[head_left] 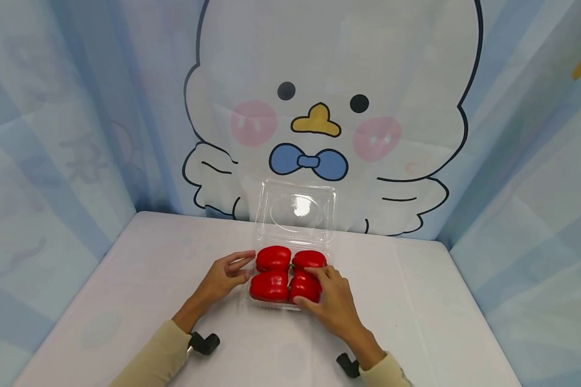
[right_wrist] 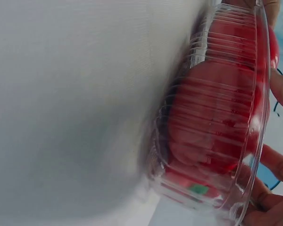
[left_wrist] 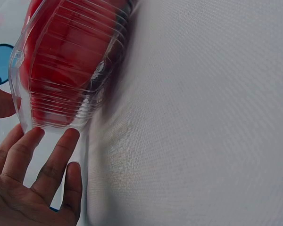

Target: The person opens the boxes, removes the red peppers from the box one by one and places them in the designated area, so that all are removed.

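Observation:
A clear plastic clamshell container (head_left: 276, 306) sits on the table with its lid (head_left: 295, 220) raised behind it. Several red bell peppers fill the base in two rows. My right hand (head_left: 336, 301) reaches over the right rim and holds the front right bell pepper (head_left: 304, 286) between thumb and fingers. At the container's left side is my left hand (head_left: 218, 279), fingers extended. In the left wrist view, its fingertips (left_wrist: 70, 135) are right at the ribbed wall, the thumb by the rim. A green patch (right_wrist: 198, 189) shows through the plastic in the right wrist view.
The table (head_left: 416, 312) has a pale cloth cover. Behind it hangs a curtain (head_left: 392, 64) printed with a white cartoon bird, and blue-and-white cloth flanks both sides. A black wrist-worn device (head_left: 204, 344) shows at the left sleeve, another (head_left: 348, 365) at the right.

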A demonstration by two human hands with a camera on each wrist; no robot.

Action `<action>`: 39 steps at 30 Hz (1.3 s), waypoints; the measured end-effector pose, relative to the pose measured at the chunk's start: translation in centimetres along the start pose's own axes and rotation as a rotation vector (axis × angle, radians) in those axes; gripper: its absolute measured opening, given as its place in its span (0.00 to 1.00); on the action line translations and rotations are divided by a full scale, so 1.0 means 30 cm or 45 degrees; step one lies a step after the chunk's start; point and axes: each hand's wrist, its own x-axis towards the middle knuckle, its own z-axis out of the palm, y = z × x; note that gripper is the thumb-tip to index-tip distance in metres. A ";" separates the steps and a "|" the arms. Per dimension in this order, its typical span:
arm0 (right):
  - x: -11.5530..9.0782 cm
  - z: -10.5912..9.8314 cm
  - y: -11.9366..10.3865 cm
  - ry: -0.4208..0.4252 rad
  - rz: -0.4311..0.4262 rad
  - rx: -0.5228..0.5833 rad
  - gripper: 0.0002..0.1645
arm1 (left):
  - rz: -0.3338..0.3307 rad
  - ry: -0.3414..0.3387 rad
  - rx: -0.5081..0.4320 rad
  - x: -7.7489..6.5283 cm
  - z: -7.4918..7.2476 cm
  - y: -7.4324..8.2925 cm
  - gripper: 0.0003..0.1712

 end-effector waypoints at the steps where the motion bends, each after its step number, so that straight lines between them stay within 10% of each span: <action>1: 0.002 0.001 -0.004 -0.003 0.004 -0.006 0.42 | 0.001 0.000 0.000 0.000 0.000 0.000 0.36; 39: 0.051 -0.004 -0.070 -0.085 0.153 -0.061 0.40 | -0.021 0.033 -0.002 -0.006 0.007 0.018 0.36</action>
